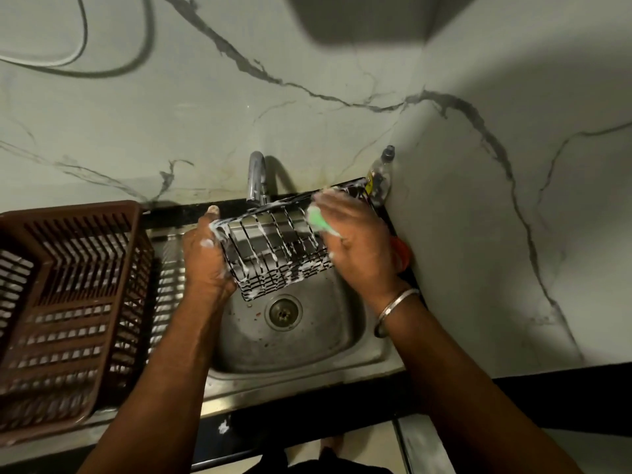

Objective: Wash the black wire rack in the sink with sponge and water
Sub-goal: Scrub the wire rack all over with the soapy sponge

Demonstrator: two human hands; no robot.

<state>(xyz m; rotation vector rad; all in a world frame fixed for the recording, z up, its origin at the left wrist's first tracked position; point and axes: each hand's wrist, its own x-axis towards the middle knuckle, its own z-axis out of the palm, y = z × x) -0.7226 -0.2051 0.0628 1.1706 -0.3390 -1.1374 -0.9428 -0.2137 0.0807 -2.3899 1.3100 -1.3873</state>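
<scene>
A person's 2 hands work a soap-streaked black wire rack (277,254) above the basin of a steel sink (301,347), just below the tap (256,176). The left hand (208,258) grips the rack's left end, fingers curled round the wire and flecked with foam. The right hand (359,244), a metal bangle (396,306) on its wrist, holds a green sponge (316,222) pressed to the rack's right end. A brown plastic dish basket (68,302) stands on the drainboard at left. In the corner behind the sink stands a clear bottle (379,179) with a yellow-and-black label, its writing too blurred to read.
</scene>
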